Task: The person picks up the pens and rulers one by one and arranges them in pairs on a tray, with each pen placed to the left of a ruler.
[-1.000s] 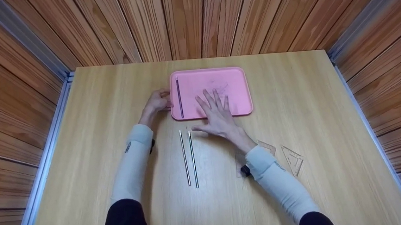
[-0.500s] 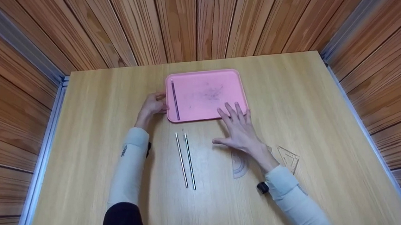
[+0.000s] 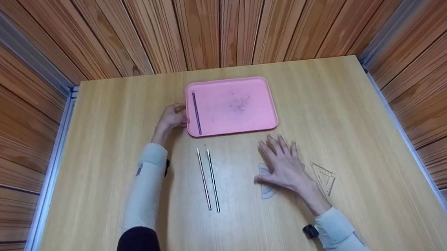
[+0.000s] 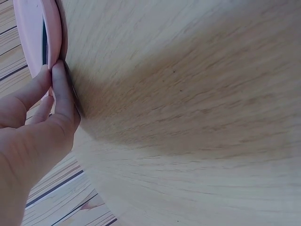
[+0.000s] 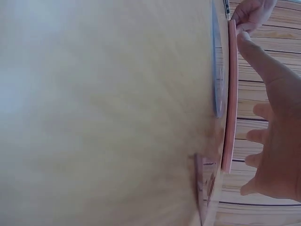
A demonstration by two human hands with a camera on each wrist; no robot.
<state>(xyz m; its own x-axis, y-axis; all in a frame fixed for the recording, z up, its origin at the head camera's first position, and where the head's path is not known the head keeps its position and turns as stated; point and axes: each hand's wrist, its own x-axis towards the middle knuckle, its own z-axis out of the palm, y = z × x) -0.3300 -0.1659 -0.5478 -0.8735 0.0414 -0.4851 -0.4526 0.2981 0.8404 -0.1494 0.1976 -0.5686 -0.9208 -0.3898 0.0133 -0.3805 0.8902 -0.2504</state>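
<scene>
Pinching the tray (image 3: 227,123) by its left edge with my left hand (image 3: 171,116), I splay my empty right hand (image 3: 286,169) above the protractor (image 3: 267,192).

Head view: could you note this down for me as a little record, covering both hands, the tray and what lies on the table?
Left hand: pinches the tray's left rim
Right hand: fingers spread, holding nothing, partly hiding the protractor
Tray: pink, with grey marks
On tray: one dark pencil, along the left side
Near side of tray: two shiny pencils, side by side, apart
Clear plastic: protractor; set square, right of it
</scene>
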